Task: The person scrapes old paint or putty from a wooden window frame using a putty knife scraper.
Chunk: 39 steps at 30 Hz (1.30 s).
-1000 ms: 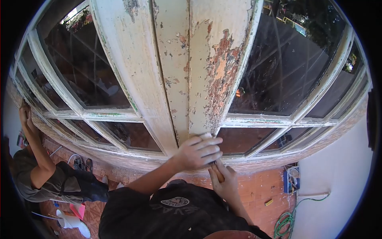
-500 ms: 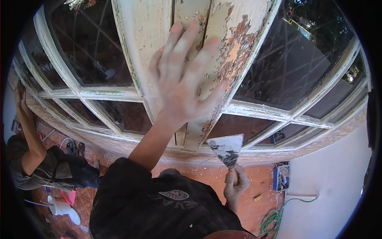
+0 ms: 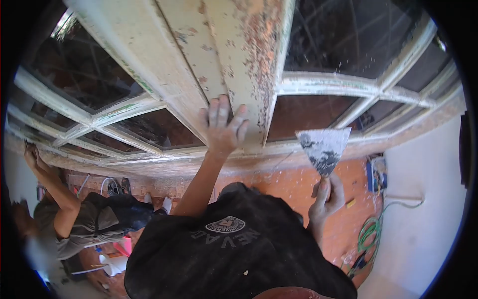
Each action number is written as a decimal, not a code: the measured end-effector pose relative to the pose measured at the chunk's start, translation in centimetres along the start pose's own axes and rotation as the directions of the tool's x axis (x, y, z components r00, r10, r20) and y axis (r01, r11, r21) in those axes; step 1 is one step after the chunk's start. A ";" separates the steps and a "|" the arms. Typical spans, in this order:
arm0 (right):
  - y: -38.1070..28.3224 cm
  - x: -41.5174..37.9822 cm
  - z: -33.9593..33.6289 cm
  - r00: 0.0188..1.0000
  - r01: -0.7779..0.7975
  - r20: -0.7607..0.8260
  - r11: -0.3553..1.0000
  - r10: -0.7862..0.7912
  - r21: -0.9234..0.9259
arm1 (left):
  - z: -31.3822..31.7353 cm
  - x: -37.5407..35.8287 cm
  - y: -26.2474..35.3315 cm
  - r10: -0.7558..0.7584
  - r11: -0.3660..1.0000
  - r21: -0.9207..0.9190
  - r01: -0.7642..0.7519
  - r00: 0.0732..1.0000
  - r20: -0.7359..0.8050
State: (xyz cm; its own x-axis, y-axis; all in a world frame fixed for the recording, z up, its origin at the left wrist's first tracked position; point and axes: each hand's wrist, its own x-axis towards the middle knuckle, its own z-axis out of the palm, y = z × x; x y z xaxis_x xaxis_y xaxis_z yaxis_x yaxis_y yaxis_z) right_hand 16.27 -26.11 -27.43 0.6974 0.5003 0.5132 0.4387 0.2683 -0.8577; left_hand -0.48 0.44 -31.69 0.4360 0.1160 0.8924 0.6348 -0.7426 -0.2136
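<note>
My left hand (image 3: 222,130) lies flat on the lower part of the wooden window post (image 3: 239,60), its fingers spread and pale with dust. Cream paint covers the post, flaking to reddish-brown patches near its right edge. At the right, below the window frame, my right hand (image 3: 326,197) is closed round the handle of a scraper (image 3: 324,148). The scraper's wide blade points up, smeared white and dark, and looks apart from the post.
At the left a co-worker (image 3: 84,214) reaches an arm up to the window frame. Paned glass (image 3: 343,40) flanks the post. A blue box (image 3: 377,173), a green hose (image 3: 368,234) and a yellow piece (image 3: 351,203) lie on the tiled floor (image 3: 289,184).
My left hand has moved down the post. The view has shifted, and my right hand with the scraper now appears higher and further right.
</note>
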 end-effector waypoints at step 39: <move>-10.0 10.1 10.9 0.765 0.642 0.136 0.763 -0.629 -0.080 | -4.5 17.2 -5.3 -0.220 0.882 -0.468 -0.062 0.822 -0.525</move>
State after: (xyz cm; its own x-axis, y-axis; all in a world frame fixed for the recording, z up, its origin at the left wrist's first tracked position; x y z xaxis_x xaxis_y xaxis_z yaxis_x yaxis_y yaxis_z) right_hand 12.70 -14.76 -14.06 0.1806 0.3254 0.9282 0.8274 0.4599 -0.3223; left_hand 0.82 3.38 -13.42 -0.1156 -0.0872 0.9895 0.2341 -0.9705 -0.0582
